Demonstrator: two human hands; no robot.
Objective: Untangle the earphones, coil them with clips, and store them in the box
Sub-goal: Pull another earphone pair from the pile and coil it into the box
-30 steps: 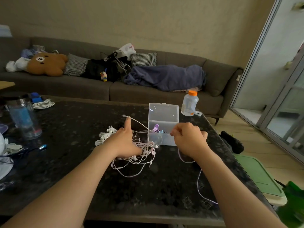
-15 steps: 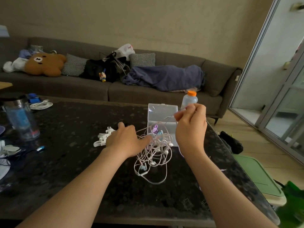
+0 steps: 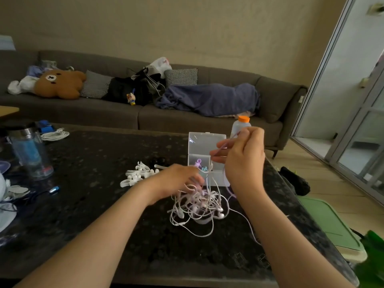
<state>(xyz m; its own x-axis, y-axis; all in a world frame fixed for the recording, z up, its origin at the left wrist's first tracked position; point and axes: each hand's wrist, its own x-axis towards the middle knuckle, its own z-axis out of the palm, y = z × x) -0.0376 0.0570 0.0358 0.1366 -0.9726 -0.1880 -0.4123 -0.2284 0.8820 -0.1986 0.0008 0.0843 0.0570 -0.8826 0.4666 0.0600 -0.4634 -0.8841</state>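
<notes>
Your left hand [image 3: 176, 179] sits on the far-left side of the earphones [image 3: 199, 206], fingers curled down into the cords, gripping them. Your right hand [image 3: 243, 161] is raised above the table [image 3: 93, 215], thumb and forefinger pinching one cord. That strand drops from the pinch straight into the tangle. The tangle lies on the table between your two wrists, toward the right edge, just in front of the box [image 3: 204, 142]; cannot tell if the loops touch its front wall. One loose cord trails from the tangle toward the near right corner, passing under your right forearm. The box is clear, lid up, with coloured clips [image 3: 200, 164] inside, and your right hand covers its right half. White clips [image 3: 136, 176] are piled just left of your left hand. A bottle [image 3: 236, 126] stands behind the box, near the far right corner
</notes>
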